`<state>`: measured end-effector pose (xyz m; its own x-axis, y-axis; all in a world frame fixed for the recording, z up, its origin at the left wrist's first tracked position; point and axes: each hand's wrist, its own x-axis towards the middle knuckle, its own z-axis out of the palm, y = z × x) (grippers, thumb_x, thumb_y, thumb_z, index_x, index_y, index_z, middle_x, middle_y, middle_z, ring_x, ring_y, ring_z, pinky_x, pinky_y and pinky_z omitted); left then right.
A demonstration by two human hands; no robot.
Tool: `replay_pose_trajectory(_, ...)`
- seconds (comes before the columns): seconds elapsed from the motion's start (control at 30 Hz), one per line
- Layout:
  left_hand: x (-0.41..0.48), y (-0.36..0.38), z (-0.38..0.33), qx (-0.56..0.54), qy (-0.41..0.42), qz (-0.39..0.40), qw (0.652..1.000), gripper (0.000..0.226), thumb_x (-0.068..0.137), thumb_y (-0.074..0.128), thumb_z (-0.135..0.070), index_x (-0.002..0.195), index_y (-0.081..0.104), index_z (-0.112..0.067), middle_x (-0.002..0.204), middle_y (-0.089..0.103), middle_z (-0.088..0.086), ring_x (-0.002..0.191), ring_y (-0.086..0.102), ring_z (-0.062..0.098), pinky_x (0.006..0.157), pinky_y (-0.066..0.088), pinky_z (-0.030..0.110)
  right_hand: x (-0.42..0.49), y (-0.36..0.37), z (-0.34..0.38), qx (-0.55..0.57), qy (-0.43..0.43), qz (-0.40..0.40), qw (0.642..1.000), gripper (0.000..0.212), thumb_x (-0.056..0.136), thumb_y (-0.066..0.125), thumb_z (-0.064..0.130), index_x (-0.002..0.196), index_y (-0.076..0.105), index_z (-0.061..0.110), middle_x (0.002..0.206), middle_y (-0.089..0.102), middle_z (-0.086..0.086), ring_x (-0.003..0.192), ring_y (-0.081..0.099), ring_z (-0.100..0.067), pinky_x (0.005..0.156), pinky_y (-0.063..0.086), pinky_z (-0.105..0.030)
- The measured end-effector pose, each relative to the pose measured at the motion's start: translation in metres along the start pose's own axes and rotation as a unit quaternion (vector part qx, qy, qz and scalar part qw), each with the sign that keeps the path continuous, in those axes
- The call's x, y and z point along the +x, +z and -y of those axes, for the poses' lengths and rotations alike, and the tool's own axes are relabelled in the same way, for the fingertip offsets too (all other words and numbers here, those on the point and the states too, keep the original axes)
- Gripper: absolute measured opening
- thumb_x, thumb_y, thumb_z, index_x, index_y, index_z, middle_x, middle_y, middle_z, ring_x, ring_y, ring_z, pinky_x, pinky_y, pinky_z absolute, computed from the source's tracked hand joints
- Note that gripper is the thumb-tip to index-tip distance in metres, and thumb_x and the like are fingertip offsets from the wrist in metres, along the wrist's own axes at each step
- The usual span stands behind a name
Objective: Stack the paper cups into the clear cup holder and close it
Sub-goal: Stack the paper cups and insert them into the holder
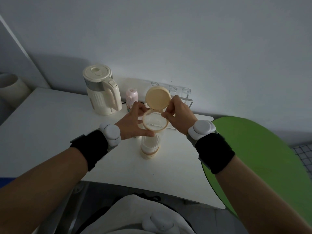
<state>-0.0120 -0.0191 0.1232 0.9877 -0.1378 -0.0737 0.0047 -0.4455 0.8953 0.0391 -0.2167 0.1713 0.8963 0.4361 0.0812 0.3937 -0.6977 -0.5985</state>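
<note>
So the holder stands upright near the middle of the white table, and it looks already loaded with cups (a white stack shows through the ribbed clear wall and at the open mouth). The lid is flipped up on its hinge at the far side of the rim, so I'd say closing is what's left.

The left hand wraps the top of the holder just under the rim, fingers clenched round it. The right hand pinches the right edge of the lid with its fingers, right where lid meets rim.

What could go wrong, imo:

- The holder is tall and narrow on a small base. Push the lid down off-centre and the whole thing could tip, and only the left hand's grip would stop that.
- If the top cup sits too high, the lid may not seat and could crush the rim of that cup. I can't tell how much room is left.
- The right fingers sit near the hinge gap, so they could get nipped as the lid swings down.
- If it topples backward, the pink bottle and the kettle are just behind it, and a glass rack stands behind the right hand. Knocking glass would be the worst of it.
</note>
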Motion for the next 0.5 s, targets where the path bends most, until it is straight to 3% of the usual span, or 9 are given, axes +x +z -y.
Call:
replay_pose_trajectory(0.1, 0.0, 0.001, -0.002, -0.027, -0.013, 0.022, 0.999, 0.095, 0.064, 0.087, -0.024, 0.133, 0.022, -0.024, 0.131, 0.043, -0.014, 0.12, 0.044, -0.001, 0.084, 0.046, 0.015, -0.003, 0.002, -0.001, 0.016, 0.02, 0.013, 1.0, 0.033, 0.087, 0.065, 0.035, 0.098, 0.043, 0.013, 0.096, 0.062, 0.0, 0.084, 0.063, -0.019, 0.073, 0.05, -0.031)
replay_pose_trajectory(0.17, 0.001, 0.001, -0.003, -0.028, -0.016, 0.033, 0.999, 0.096, 0.066, 0.085, -0.025, 0.139, 0.023, -0.024, 0.134, 0.042, -0.014, 0.122, 0.042, 0.001, 0.08, 0.045, 0.012, -0.005, 0.003, -0.002, 0.02, 0.029, 0.042, 0.998, 0.037, 0.088, 0.063, 0.039, 0.105, 0.045, 0.012, 0.102, 0.061, -0.001, 0.089, 0.064, -0.02, 0.078, 0.052, -0.034)
replay_pose_trajectory(0.37, 0.007, -0.001, -0.01, -0.027, -0.007, 0.027, 0.999, 0.086, 0.064, 0.087, -0.026, 0.135, 0.039, -0.022, 0.136, 0.051, -0.008, 0.127, 0.046, 0.007, 0.09, 0.05, 0.024, -0.008, 0.002, -0.001, 0.033, 0.028, 0.114, 0.993, 0.062, 0.083, 0.069, 0.039, 0.129, 0.04, 0.008, 0.123, 0.053, -0.005, 0.105, 0.055, -0.018, 0.088, 0.049, -0.031)
replay_pose_trajectory(0.5, 0.019, 0.001, -0.024, -0.018, 0.007, 0.015, 1.0, 0.083, 0.062, 0.088, -0.034, 0.131, 0.043, -0.025, 0.13, 0.055, -0.011, 0.121, 0.051, 0.001, 0.092, 0.049, 0.023, -0.008, 0.0, -0.008, 0.041, 0.015, 0.087, 0.995, 0.084, 0.074, 0.079, 0.038, 0.137, 0.033, 0.007, 0.133, 0.046, -0.008, 0.118, 0.05, -0.02, 0.094, 0.047, -0.032)
